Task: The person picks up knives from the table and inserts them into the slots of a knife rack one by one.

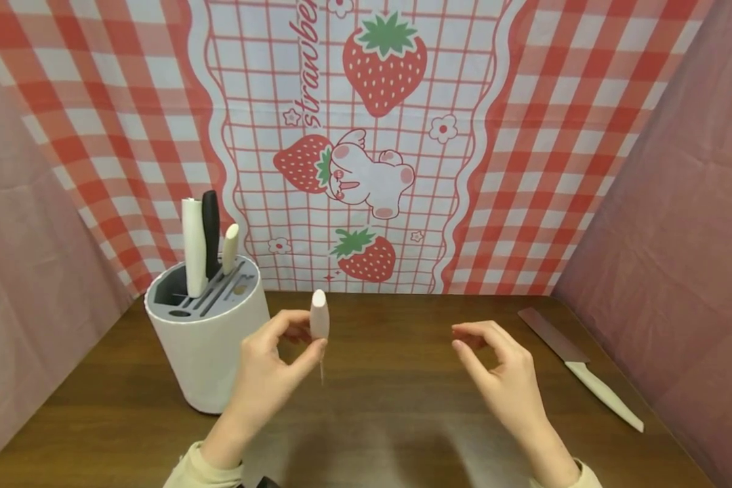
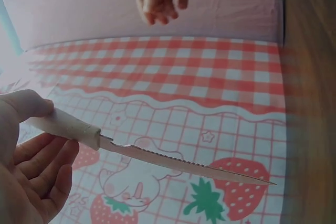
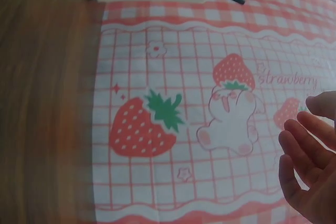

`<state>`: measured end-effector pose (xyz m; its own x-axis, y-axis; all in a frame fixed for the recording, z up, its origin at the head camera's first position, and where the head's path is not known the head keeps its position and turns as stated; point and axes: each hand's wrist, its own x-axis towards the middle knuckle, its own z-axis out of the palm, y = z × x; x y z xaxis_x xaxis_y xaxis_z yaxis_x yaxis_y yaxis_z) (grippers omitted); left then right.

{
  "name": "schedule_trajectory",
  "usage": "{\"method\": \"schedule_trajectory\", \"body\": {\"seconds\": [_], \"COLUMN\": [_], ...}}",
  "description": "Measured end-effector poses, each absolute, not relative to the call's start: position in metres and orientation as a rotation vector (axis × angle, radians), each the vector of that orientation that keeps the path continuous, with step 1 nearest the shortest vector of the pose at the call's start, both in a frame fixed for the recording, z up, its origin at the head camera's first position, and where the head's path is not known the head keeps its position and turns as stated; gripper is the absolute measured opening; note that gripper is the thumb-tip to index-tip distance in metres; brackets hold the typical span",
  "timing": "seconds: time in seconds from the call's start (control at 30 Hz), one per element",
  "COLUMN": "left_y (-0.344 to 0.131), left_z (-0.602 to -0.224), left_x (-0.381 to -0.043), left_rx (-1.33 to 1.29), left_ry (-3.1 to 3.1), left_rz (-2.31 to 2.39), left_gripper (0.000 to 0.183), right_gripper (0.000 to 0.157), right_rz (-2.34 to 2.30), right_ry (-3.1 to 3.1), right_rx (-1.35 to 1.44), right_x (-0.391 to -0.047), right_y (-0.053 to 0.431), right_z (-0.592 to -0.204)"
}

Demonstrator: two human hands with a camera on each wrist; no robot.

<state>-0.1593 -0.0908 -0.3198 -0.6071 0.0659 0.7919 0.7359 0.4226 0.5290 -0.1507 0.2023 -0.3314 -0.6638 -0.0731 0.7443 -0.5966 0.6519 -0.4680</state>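
My left hand [image 1: 265, 373] pinches the white handle of a knife [image 1: 320, 315] between thumb and fingers, up off the table. The left wrist view shows the whole knife [image 2: 178, 162], its slim pointed blade notched along one edge. In the head view that blade points down and is seen nearly edge-on. To the right, my right hand [image 1: 509, 379] hangs loosely curled over the table with nothing in it. Left of the left hand stands a white oval knife block [image 1: 213, 359], holding a white handle [image 1: 194, 247], a black handle [image 1: 211, 234] and a smaller cream handle [image 1: 230, 249].
A cleaver [image 1: 600, 393] with a cream handle lies at the right side of the wooden table [image 1: 378, 407]. Behind the table hangs a strawberry-print cloth [image 1: 439, 183]. Pink cloth walls [image 1: 665, 257] close off both sides.
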Motion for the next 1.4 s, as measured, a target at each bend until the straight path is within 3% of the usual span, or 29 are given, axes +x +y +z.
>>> {"method": "schedule_trajectory", "body": {"seconds": [0.63,1.4], "left_y": [-0.121,-0.156], "left_z": [-0.299,-0.265], "left_x": [-0.152,-0.148], "left_rx": [-0.596,-0.461], "left_ry": [-1.73,-1.474], "left_rz": [-1.243,-1.341], "left_gripper": [0.029,0.024], "right_gripper": [0.026,0.02], "right_rz": [0.753,0.64], "right_ry": [-2.201,-2.391], "right_rx": [0.488,0.297], "right_x": [-0.156,-0.155], "right_y": [0.243,0.298], "right_z": [-0.348,-0.365]}}
